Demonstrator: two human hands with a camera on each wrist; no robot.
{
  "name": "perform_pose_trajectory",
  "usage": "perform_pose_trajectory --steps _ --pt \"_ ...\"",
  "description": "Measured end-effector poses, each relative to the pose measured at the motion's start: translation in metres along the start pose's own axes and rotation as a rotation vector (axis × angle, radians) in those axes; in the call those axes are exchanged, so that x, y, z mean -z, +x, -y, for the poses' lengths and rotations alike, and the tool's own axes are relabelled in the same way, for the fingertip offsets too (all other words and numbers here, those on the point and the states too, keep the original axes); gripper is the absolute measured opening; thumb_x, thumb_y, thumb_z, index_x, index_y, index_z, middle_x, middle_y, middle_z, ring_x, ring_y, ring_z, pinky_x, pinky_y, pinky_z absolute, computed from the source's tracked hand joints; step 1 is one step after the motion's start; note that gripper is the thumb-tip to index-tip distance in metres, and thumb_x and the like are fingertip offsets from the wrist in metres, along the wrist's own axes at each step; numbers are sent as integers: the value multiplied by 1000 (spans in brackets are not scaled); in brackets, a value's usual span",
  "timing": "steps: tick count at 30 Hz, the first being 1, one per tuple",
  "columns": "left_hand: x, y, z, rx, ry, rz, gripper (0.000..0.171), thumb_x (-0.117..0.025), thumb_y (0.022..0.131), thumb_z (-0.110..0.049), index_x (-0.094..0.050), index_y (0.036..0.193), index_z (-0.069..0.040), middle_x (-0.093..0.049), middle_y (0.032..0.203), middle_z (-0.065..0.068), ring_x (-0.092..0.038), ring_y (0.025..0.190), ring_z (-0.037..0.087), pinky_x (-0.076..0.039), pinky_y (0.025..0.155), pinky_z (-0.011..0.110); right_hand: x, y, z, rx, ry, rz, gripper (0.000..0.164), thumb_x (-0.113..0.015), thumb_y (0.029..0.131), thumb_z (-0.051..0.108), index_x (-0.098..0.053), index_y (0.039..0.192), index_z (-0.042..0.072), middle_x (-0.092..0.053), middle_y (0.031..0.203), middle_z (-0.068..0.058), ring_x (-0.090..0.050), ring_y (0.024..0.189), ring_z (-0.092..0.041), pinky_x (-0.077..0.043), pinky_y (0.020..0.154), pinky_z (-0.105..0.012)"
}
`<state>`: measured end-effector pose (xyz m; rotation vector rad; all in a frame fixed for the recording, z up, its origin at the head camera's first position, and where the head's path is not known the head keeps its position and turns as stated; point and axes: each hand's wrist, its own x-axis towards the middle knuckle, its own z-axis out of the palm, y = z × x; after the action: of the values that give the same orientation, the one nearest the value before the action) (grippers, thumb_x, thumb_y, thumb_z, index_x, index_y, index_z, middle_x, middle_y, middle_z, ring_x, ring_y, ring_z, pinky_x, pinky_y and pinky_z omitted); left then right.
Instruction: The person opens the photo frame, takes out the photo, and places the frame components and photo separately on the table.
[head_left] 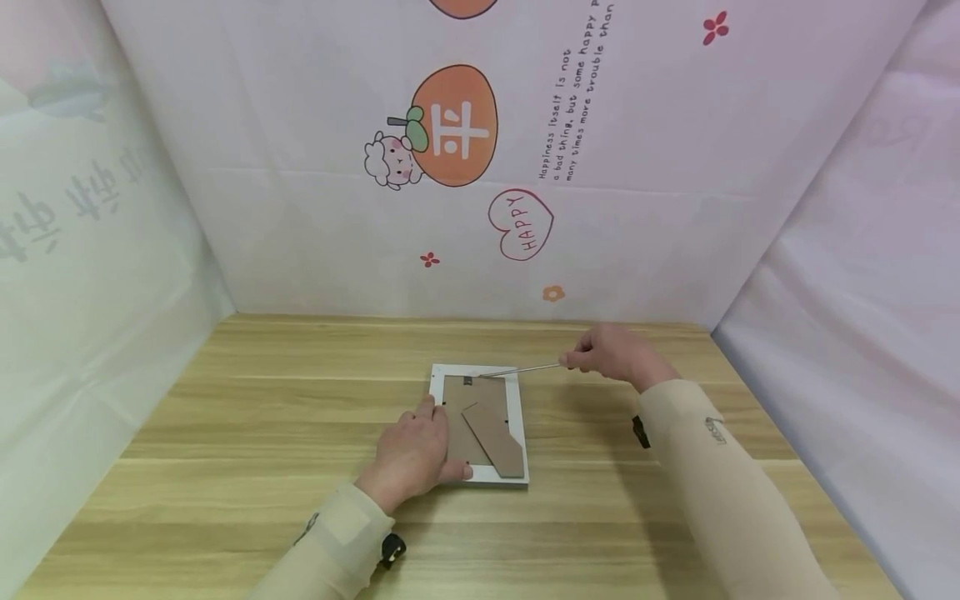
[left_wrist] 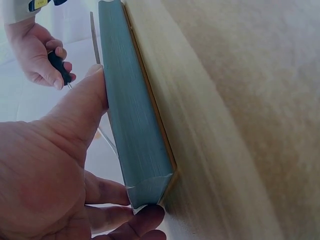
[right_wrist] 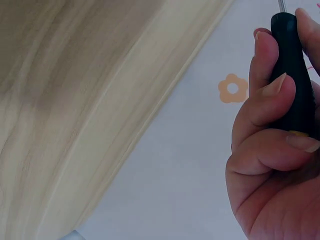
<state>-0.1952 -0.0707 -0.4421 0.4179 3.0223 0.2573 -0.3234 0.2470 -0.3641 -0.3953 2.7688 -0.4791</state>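
Note:
A white picture frame (head_left: 483,474) lies face down on the wooden table, its brown backing board (head_left: 456,425) and slanted stand leg (head_left: 493,435) showing. My left hand (head_left: 411,454) grips it at the near left corner, thumb along the near edge and fingers on the left side. In the left wrist view the frame's side (left_wrist: 135,110) fills the middle, with fingers round its corner. My right hand (head_left: 611,354) holds a screwdriver (right_wrist: 290,70) by its dark handle. The thin metal shaft (head_left: 528,367) points left, its tip over the backing's far edge, near a small dark hanger (head_left: 468,381).
Small dark tabs (head_left: 507,422) sit along the backing's edges. A white printed sheet (head_left: 337,208) rises behind the table (head_left: 300,400), and white sheets (head_left: 862,292) hang at both sides. Dark wrist straps (head_left: 392,550) show below the sleeves.

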Motion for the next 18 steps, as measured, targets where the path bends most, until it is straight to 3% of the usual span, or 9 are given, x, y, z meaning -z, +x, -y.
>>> perform_pose_trajectory --steps 7,18 --pt "0 0 0 2 -4 -1 102 -67 73 -71 -47 138 4 -37 150 26 -55 112 40 -54 76 49 -19 -11 -5 66 -87 -87 40 -60 91 52 -74 92 14 -65 83 1 -51 71 -17 -45 63 -35" --pt "-1 0 0 6 -14 -6 103 -68 73 -70 -45 139 5 -37 151 26 -54 114 40 -53 79 51 -37 -21 -15 86 -35 -101 37 -60 92 47 -67 88 11 -58 75 1 -48 68 -16 -42 61 -34"
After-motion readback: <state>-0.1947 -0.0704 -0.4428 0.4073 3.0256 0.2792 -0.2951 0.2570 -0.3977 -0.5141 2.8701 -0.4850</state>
